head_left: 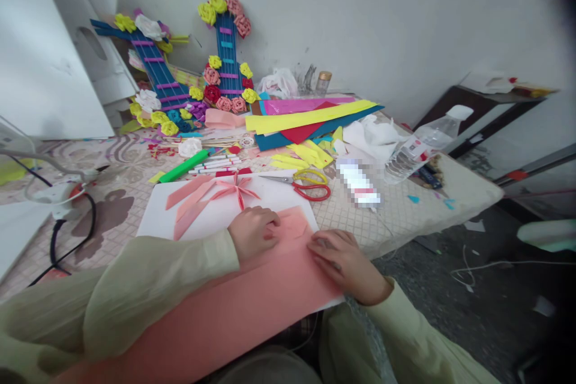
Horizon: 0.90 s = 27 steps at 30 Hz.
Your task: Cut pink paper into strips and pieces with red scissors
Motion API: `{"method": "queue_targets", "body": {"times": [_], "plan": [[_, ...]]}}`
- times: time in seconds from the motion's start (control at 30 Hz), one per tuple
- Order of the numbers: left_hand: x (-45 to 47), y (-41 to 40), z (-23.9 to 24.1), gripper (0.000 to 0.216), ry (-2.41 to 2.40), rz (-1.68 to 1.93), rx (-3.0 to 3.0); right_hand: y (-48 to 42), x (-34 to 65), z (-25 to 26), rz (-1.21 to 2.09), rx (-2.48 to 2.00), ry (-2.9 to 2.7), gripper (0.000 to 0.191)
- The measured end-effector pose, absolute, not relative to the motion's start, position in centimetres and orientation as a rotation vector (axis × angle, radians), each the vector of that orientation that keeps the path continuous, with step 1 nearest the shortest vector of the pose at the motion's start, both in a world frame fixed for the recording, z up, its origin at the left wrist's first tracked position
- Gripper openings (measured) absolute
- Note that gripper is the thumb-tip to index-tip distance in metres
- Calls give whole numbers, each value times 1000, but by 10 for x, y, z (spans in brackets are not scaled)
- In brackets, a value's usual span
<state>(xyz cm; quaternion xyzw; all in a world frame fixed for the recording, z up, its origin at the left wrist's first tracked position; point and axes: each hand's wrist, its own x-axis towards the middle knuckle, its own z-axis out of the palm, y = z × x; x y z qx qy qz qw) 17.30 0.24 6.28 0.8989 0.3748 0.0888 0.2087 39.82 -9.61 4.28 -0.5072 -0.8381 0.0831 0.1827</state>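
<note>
A long sheet of pink crepe paper [234, 324] runs from my lap up over the table edge, its far end creased or folded over. My left hand [254, 233] lies on that far end, fingers curled and closed on the paper. At the sheet's right edge, my right hand [344, 264] grips it between bent fingers and thumb; the fingertips are partly hidden. Under the crepe paper is a white sheet [157, 210]. Just beyond my left hand, a pink folded-paper flower [236, 189] and cut pink strips [191, 210] rest on the white sheet.
Scissors with red and yellow handles [312, 185] lie beyond my hands. A blurred phone [359, 183] and a plastic bottle [423, 144] are to the right. Coloured paper [315, 120], markers [218, 163] and two flower-trimmed blue paper guitars [229, 54] sit behind. Cables [56, 240] lie left.
</note>
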Motion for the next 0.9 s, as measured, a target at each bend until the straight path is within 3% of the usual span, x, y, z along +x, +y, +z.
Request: {"method": "queue_targets", "body": {"times": [0.9], "plan": [[173, 5, 59, 23, 1026, 241, 2512, -104, 399, 36, 135, -1343, -2368, 25]]}}
